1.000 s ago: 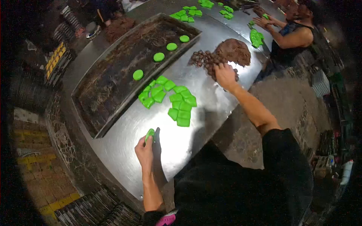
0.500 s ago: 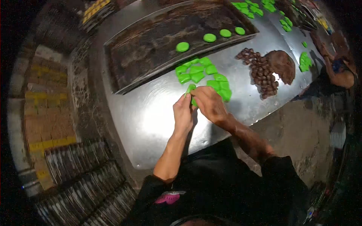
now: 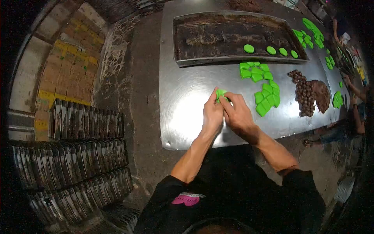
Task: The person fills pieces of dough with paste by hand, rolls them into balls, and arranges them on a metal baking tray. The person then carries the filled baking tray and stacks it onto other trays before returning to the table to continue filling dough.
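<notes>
My left hand (image 3: 212, 116) and my right hand (image 3: 238, 112) are together over the metal table, fingers closed round a small piece of bright green dough (image 3: 221, 93). Its upper side shows between my fingertips; the rest is hidden. Just right of my hands lie cut green dough pieces (image 3: 267, 97), with another group of green pieces (image 3: 256, 72) beyond them. Farther right sit many small brown balls (image 3: 305, 95), touching a brown lump of paste (image 3: 320, 95).
A dark rectangular baking tray (image 3: 218, 39) stands at the back, with several round green dough discs (image 3: 248, 48) along its near side. Stacked metal trays (image 3: 70, 160) are at lower left. Another person's arm (image 3: 356, 91) reaches in at the right, near more green dough (image 3: 337, 100).
My view has turned, so the table and tray appear farther right and straighter. The dough, earlier sticking out flat between my fingers, is now gathered more compactly in both hands.
</notes>
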`<state>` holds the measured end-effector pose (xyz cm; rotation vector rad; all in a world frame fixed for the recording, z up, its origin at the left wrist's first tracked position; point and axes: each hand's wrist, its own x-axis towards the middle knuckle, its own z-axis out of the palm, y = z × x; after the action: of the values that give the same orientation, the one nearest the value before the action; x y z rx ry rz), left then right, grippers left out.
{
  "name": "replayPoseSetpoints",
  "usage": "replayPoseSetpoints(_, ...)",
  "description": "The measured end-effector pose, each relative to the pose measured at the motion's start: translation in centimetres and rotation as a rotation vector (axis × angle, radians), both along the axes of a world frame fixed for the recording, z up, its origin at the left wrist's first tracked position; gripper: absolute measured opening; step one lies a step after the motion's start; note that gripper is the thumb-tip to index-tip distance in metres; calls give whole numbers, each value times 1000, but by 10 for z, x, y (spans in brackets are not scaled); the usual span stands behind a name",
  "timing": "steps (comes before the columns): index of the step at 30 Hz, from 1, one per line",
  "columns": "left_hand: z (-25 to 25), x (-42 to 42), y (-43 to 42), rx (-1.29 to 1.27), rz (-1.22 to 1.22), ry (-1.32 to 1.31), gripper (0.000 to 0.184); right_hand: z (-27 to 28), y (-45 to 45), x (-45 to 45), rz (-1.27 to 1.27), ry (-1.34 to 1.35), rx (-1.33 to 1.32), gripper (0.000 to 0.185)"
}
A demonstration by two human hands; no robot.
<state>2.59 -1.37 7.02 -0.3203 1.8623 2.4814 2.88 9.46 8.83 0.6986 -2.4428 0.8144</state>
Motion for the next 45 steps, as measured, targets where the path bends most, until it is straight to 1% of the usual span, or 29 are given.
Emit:
replayPoseSetpoints(3, 11, 28, -18, -83, -168, -1, 37, 24, 8, 0, 77, -34, -1, 27)
replayPoseSetpoints(5, 24, 35, -23, -340, -11, 230, 35, 38, 14, -7, 260, -93, -111, 19)
replayPoseSetpoints(6, 19, 26, -28, -591, 98, 499, 30, 46, 15, -6, 270, -265, -162, 18)
replayPoseSetpoints(7, 17, 20, -27, -597, 87, 499, 30, 52, 15, -7, 285, -434, -209, 17)
replayPoseSetpoints(9, 19, 4, -20, -449, 168, 515, 35, 63, 10, -12, 218, -371, -251, 19)
replayPoseSetpoints(10, 21, -3, -9, -310, 186, 416, 42, 66, 11, -16, 156, -311, -281, 21)
replayPoseSetpoints(11, 26, -8, -5, -304, 193, 422, 42, 64, 15, -22, 161, -304, -274, 21)
replayPoseSetpoints(13, 35, -15, 2, -158, 67, 174, 46, 48, 21, -31, 260, -81, -252, 25)
replayPoseSetpoints(14, 21, -24, 7, -81, 70, 102, 51, 45, 25, -27, 214, -147, -208, 26)
replayPoseSetpoints(15, 20, -29, 13, -82, 84, 100, 51, 41, 33, -26, 250, -152, -132, 24)
replayPoseSetpoints(18, 20, -41, 32, -149, 38, -128, 58, 28, 55, -26, 303, -154, -264, 20)
replayPoseSetpoints(21, 30, -45, 46, -172, -10, -101, 59, 14, 77, -46, 363, -253, -273, 20)
replayPoseSetpoints(23, 16, -46, 47, -135, 63, -91, 57, 27, 77, -62, 247, -787, -412, 20)
replayPoseSetpoints(24, 22, -44, 46, -127, 42, -92, 56, 32, 76, -67, 259, -754, -497, 22)
replayPoseSetpoints(25, 25, -41, 45, -117, 21, -92, 55, 32, 73, -73, 243, -627, -397, 25)
replayPoseSetpoints(27, 10, -41, 37, -157, 28, -94, 53, 17, 65, -77, 363, -643, -445, 28)
replayPoseSetpoints(29, 0, -40, 27, -348, 33, -24, 53, 2, 50, -69, 352, -408, -344, 25)
replayPoseSetpoints(31, 2, -37, 21, -235, 73, -82, 54, 1, 36, -45, 340, -329, -49, 27)
replayPoseSetpoints(32, 3, -31, 17, -100, 92, -154, 56, -8, 30, -32, 361, -251, -75, 30)
replayPoseSetpoints(34, 1, -12, 8, 41, 46, -279, 60, -14, 29, -11, 365, -256, -60, 41)
replayPoseSetpoints(35, 0, -1, 2, 44, -17, -328, 63, -14, 31, -3, 320, -273, -30, 33)
replayPoseSetpoints(37, -10, 26, -9, 212, -423, -397, 50, -43, 45, 9, 354, -353, 32, 27)
replayPoseSetpoints(38, -51, 42, -16, 2, -411, -276, 45, -65, 50, 22, 320, -522, -140, 26)
replayPoseSetpoints(39, -61, 43, -26, -160, -445, -328, 41, -86, 54, 36, 273, -670, -333, 25)
replayPoseSetpoints(40, -71, 45, -37, -318, -486, -382, 42, -100, 59, 43, 259, -500, -18, 25)
replayPoseSetpoints(41, -86, 55, -55, -100, -329, -396, 43, -105, 61, 48, 249, -324, 294, 26)
replayPoseSetpoints(42, -85, 59, -75, -144, -293, -365, 42, -103, 59, 51, 242, -281, 322, 26)
replayPoseSetpoints(43, -79, 65, -92, -121, -180, -388, 40, -99, 57, 45, 239, -290, 340, 26)
replayPoseSetpoints(45, -78, 80, -131, -58, -31, -356, 39, -87, 51, 38, 58, -641, 490, 23)
